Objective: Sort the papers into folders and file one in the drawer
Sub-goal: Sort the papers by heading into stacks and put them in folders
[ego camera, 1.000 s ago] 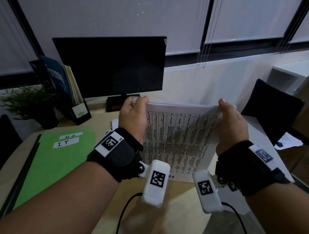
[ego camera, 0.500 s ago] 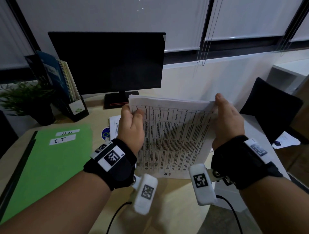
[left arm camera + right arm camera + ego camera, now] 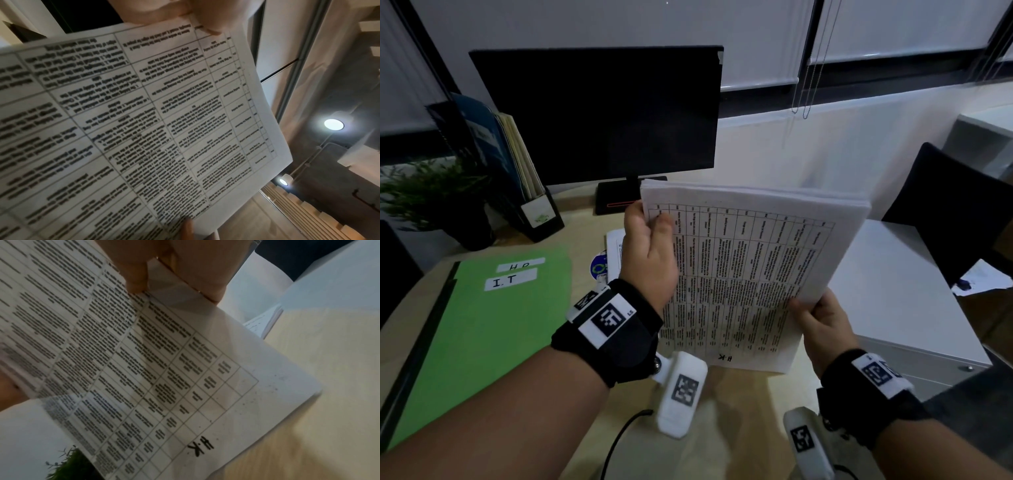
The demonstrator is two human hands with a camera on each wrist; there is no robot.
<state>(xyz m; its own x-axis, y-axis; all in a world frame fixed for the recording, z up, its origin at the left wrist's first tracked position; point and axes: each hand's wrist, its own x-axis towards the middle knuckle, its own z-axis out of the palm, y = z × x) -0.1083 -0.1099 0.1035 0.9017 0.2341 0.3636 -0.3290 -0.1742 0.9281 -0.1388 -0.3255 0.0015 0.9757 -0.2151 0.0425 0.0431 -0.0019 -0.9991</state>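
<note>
- Left hand pinching far-left corner of thick stack of white printed table sheets, thumb on top sheet, fingers curled behind.
- Right hand gripping near-right edge of same stack, thumb on the printed face, fingers underneath.
- Stack held up off the light wooden desk, tilted toward the head view, far edge higher; not lying in any folder yet.
- Step in hand, judged: reading top sheet to pick its folder. Best done with stack squared and both grips firm so loose sheets don't fan or slide; peel one sheet with the left thumb only once the label is read; lower it flat over the matching folder.
- Risk, judged: thick stack held at two corners only, inner sheets could slip out.
- Handwritten mark at near margin of top sheet, seen upside down, reading roughly "#K" or "H.K", not sure which. Table text too blurred to read.
- Bright green paper folders flat on desk at left, well apart from the stack; white labels reading "I.T" and, behind it, partly covered, "H.R" or similar.
- More white printed sheets on desk beyond left hand.
- Black monitor behind, screen dark.
- Black magazine file with blue and cream booklets at far left; its sticker unreadable.
- White drawer cabinet just right of desk, closed as far as visible.
</note>
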